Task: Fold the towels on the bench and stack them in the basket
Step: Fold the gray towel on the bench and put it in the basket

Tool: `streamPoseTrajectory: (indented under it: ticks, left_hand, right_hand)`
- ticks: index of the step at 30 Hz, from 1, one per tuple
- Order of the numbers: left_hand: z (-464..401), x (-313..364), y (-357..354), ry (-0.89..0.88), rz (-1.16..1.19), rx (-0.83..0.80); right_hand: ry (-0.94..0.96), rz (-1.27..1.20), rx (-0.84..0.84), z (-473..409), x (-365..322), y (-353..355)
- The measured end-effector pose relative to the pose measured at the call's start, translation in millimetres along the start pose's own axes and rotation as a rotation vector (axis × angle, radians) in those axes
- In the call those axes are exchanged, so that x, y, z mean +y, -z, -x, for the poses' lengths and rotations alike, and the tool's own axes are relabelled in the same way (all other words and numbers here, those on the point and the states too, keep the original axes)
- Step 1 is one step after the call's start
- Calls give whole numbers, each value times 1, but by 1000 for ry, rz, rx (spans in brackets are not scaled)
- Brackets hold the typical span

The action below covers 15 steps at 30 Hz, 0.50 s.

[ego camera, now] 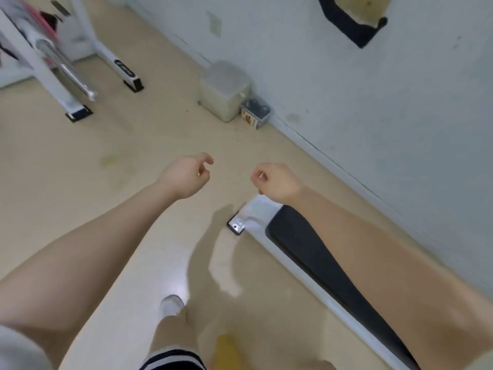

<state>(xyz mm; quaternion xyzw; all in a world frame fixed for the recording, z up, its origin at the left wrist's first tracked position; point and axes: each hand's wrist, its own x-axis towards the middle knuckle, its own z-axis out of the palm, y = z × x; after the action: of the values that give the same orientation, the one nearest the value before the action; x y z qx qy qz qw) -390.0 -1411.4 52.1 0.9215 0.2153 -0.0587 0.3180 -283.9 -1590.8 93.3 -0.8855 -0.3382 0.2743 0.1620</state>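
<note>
Both my arms reach forward over the floor. My left hand (186, 177) has its fingers curled, thumb near the index finger, and holds nothing that I can see. My right hand (277, 182) is curled into a loose fist, also without anything visible in it, just above the near end of the bench. The bench (306, 244) has a black pad on a white frame and runs along the wall to the lower right. No towel lies on the visible part of the pad. A blurred yellow thing (226, 348) sits at the bottom edge; I cannot tell what it is.
A pale lidded box (224, 92) and a small clear container (256, 113) stand on the floor against the wall (373, 102). White gym equipment legs (77, 113) occupy the upper left. My shoe (172, 304) and leg are below. Beige floor lies between.
</note>
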Motion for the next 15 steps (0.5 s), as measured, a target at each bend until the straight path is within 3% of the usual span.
streamPoseTrajectory:
  ticks: [6,15]
  left_hand:
    - [7,-92,169,166,52,12]
    - [-49,-205,280,257,78,133]
  right_hand:
    - [92,-52,10,-78,-169,27]
    - [197,1,-40,-232,-289,24]
